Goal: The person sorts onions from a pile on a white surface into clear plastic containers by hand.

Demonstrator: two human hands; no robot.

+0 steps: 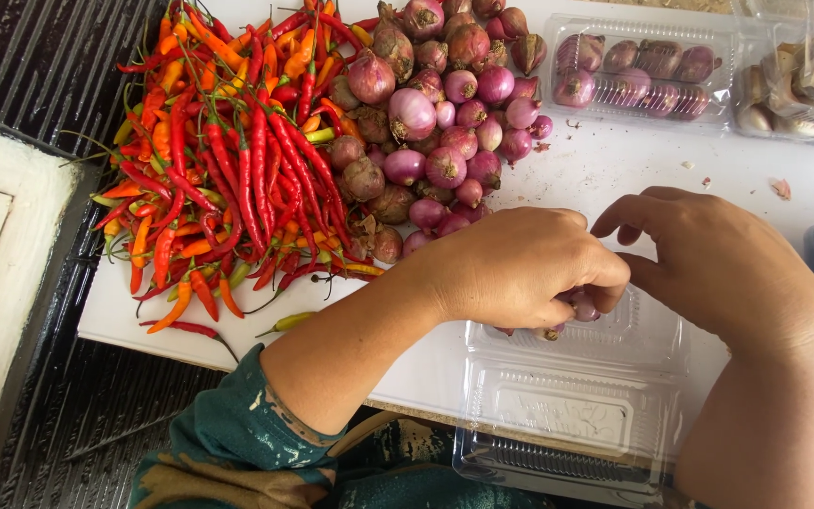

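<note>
My left hand [511,269] grip is closed on small shallots [581,306] over the clear box [577,415]. My right hand [708,264] is half open, empty. I should set them down gently, side by side.

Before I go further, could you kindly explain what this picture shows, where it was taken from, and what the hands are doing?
There is no machine here: the single picture comes from a camera worn on a person's head, looking down at their own two bare hands over a white board.

The left hand is curled over small shallots at the edge of an open clear tray; its fingers seem to grip them, though most of the grip is hidden. The right hand hovers beside it with fingers bent, and I cannot tell whether it holds anything.

Further back lie a heap of red, orange and green chillies and a pile of shallots. At the top right are a closed pack of shallots and a pack of garlic.
</note>
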